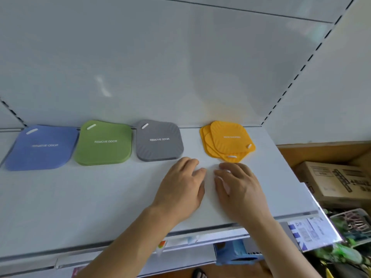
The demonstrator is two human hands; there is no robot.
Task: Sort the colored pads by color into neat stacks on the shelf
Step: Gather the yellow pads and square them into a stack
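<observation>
Four groups of pads lie along the back of the white shelf (pixel 80 193). From left to right they are a blue stack (pixel 42 147), a green stack (pixel 104 142), a grey stack (pixel 159 140) and a fanned-out, uneven yellow stack (pixel 228 142). My left hand (pixel 180 185) rests palm down on the bare shelf just in front of the grey stack, holding nothing. Beside it, my right hand (pixel 239 187) lies palm down just in front of the yellow stack, fingertips close to the nearest pad's edge. Neither hand grips a pad.
A white back panel rises behind the pads and a white side wall (pixel 321 87) closes the shelf on the right. Below right are a cardboard box (pixel 341 179) and a wire basket (pixel 353 223). Packaged goods (pixel 239 253) sit under the shelf's front edge.
</observation>
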